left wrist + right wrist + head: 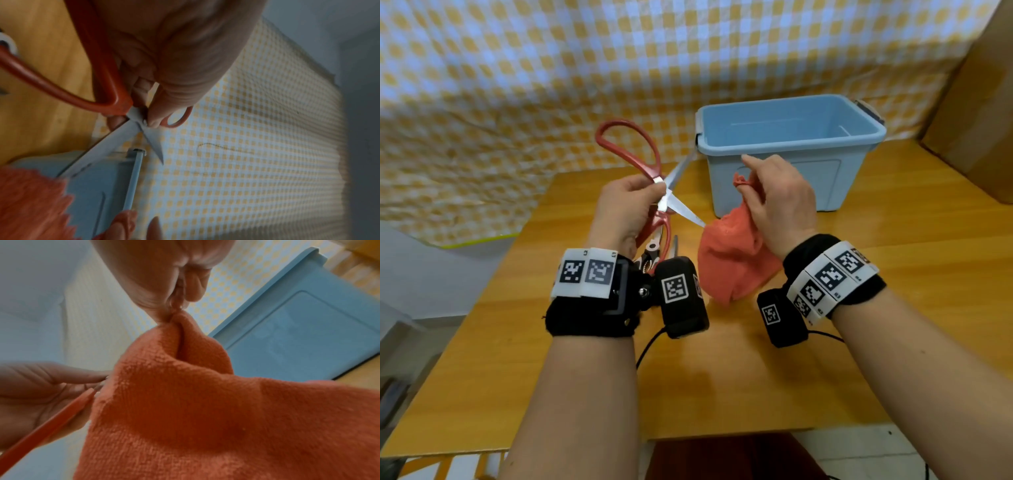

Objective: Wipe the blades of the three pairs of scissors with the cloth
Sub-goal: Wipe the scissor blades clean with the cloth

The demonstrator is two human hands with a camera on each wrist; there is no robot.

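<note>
My left hand [631, 202] holds the large red-handled scissors [633, 150] near their pivot, above the table, with the blades spread apart. In the left wrist view the fingers [156, 116] pinch the pivot of the red scissors [96, 100]. One blade tip points at the orange cloth [732, 253]. My right hand [774, 192] pinches a bunched top corner of the cloth, which hangs down to the table. The cloth [185, 402] fills the right wrist view. Another pair of scissors [654, 253] lies on the table under my left hand, mostly hidden.
A light blue plastic bin [787, 144] stands open behind the hands on the wooden table [722, 377]. A cardboard box [976, 102] sits at the right. A yellow checked curtain [551, 68] hangs behind.
</note>
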